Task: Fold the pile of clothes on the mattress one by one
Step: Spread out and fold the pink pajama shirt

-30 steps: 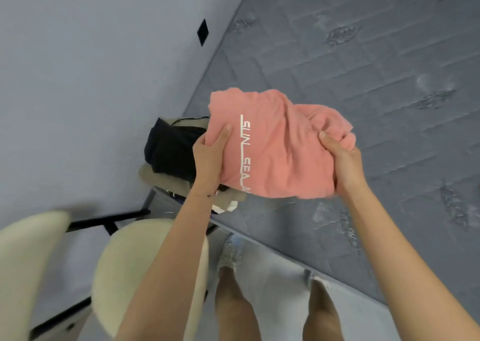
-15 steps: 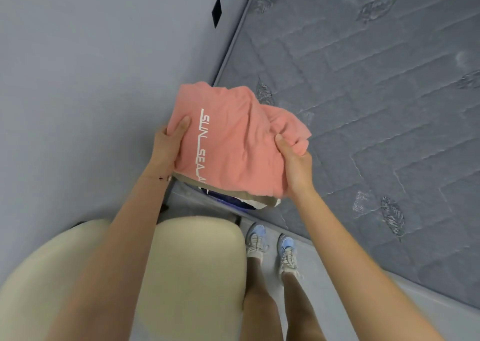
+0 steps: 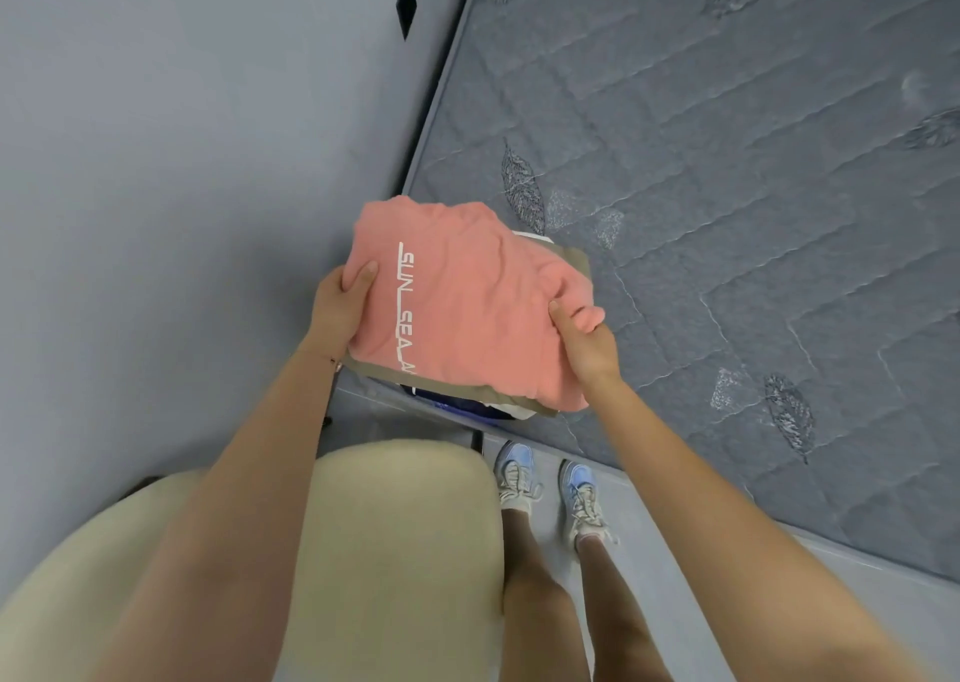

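Note:
A folded pink shirt (image 3: 467,297) with white lettering lies on top of a stack of folded clothes (image 3: 462,395) at the near left corner of the grey quilted mattress (image 3: 727,188). My left hand (image 3: 340,312) grips the shirt's left edge, thumb on top. My right hand (image 3: 584,338) grips its bunched right edge, thumb on top. Beneath the pink shirt show the edges of an olive garment, a white one and a dark blue one; the rest of the stack is hidden.
A grey wall (image 3: 182,162) with a small black diamond mark (image 3: 406,3) runs along the mattress's left side. A cream padded chair seat (image 3: 363,551) is below my left arm. My legs and blue shoes (image 3: 545,489) stand on the floor by the mattress edge.
Both hands carried the pink shirt left, over the stack by the wall, and lowered it onto the stack; the black garment seen earlier is now covered. The view shifted down toward the chair.

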The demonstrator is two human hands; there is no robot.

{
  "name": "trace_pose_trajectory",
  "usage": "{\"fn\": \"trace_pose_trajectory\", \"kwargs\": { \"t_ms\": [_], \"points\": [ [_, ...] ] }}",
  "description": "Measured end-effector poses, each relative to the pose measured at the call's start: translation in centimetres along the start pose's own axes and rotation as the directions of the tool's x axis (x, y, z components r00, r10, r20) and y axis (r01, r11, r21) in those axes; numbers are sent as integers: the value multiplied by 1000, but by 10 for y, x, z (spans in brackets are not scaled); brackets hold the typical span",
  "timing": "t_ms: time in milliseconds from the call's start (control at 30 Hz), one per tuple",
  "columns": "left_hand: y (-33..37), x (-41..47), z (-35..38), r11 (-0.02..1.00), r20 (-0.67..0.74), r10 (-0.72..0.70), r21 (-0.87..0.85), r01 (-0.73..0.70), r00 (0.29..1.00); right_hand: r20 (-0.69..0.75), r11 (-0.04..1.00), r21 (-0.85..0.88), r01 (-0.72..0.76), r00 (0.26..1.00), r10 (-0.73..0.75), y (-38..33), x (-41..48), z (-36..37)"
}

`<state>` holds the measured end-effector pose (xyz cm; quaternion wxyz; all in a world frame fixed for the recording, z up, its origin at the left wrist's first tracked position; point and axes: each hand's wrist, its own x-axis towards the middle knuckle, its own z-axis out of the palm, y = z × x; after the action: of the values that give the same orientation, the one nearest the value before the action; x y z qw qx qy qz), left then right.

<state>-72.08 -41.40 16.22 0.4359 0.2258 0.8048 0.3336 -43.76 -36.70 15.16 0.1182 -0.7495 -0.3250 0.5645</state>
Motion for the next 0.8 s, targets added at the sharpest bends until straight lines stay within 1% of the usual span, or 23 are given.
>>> {"fn": "trace_pose_trajectory", "kwargs": {
  "t_ms": [67,133,167,233,300,367,400,433,500,633,733,800],
  "points": [
    [0,-1,0,998,-40,21,54,-19,999,8,1000,-23,5,1000,-4,-3,0,-2],
    [-1,-5,3,995,-76,37,99,-29,996,-32,998,-58,14,999,-15,-7,-2,-5],
    [0,-8,4,993,-94,40,118,-29,995,-59,994,-103,29,998,-35,-9,-3,-7],
    [3,-13,7,986,-141,44,166,-21,989,-90,971,-223,83,990,-105,-12,-9,-11],
    [8,-18,10,964,-210,62,266,-4,976,-95,936,-312,166,974,-204,-15,-16,-16],
    [16,-26,15,915,-278,151,403,-27,949,-73,899,-365,243,955,-288,-17,-21,-19],
    [22,-31,19,888,-289,200,456,-48,936,-57,882,-384,273,946,-318,-18,-24,-20],
    [28,-35,23,867,-281,234,494,-69,931,-39,867,-398,301,938,-344,-20,-27,-21],
    [38,-42,34,828,-213,276,548,-119,937,-12,848,-407,338,927,-375,-22,-32,-22],
    [45,-48,48,705,-63,286,690,-166,956,32,839,-410,356,926,-377,-21,-40,-25],
    [54,-56,55,686,-29,339,692,-226,940,27,840,-394,374,918,-396,-20,-47,-33],
    [63,-63,59,628,34,409,715,-308,912,9,819,-421,390,905,-426,-21,-51,-40]
  ]
}}
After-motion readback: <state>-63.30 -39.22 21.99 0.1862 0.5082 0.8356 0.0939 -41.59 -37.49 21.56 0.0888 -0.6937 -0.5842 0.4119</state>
